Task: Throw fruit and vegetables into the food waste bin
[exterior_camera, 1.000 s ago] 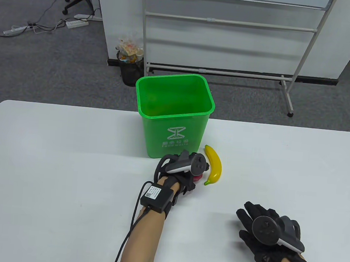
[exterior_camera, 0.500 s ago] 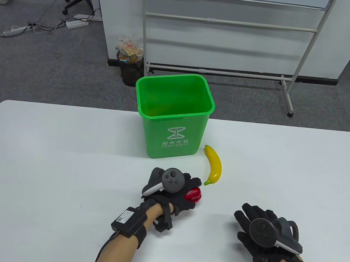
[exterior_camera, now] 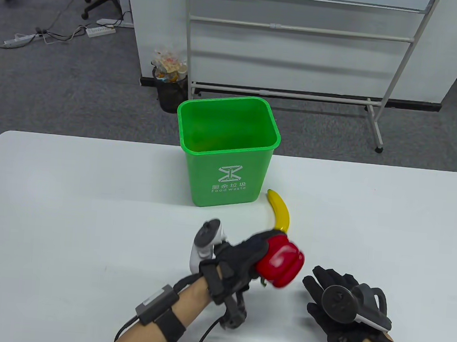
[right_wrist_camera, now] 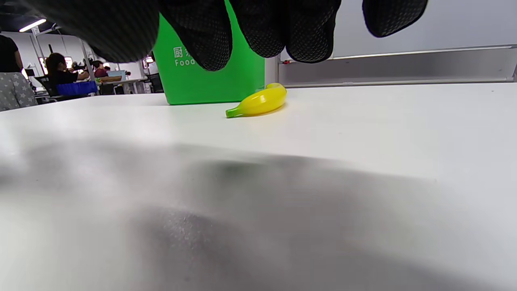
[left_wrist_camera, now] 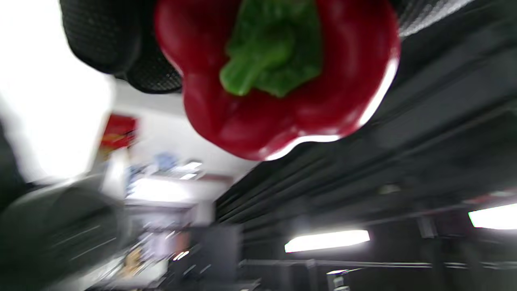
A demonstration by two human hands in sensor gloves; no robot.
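Note:
My left hand (exterior_camera: 245, 256) grips a red bell pepper (exterior_camera: 282, 262) and holds it above the table, in front of the green food waste bin (exterior_camera: 226, 155). In the left wrist view the pepper (left_wrist_camera: 278, 76) fills the top, green stem facing the camera, with my gloved fingers (left_wrist_camera: 121, 44) around it. A yellow banana (exterior_camera: 280, 213) lies on the table right of the bin, partly hidden behind the pepper; it also shows in the right wrist view (right_wrist_camera: 260, 102). My right hand (exterior_camera: 330, 291) rests flat on the table at the lower right, fingers spread, holding nothing.
The white table (exterior_camera: 69, 213) spreads wide to the left and right of the bin. Beyond the table stand a whiteboard frame (exterior_camera: 303, 46) and a small black waste basket (exterior_camera: 171, 88) on the floor.
My left hand took hold of the red pepper by the bin, drew it back toward me and lifted it off the table, turning over. My right hand stayed nearly still.

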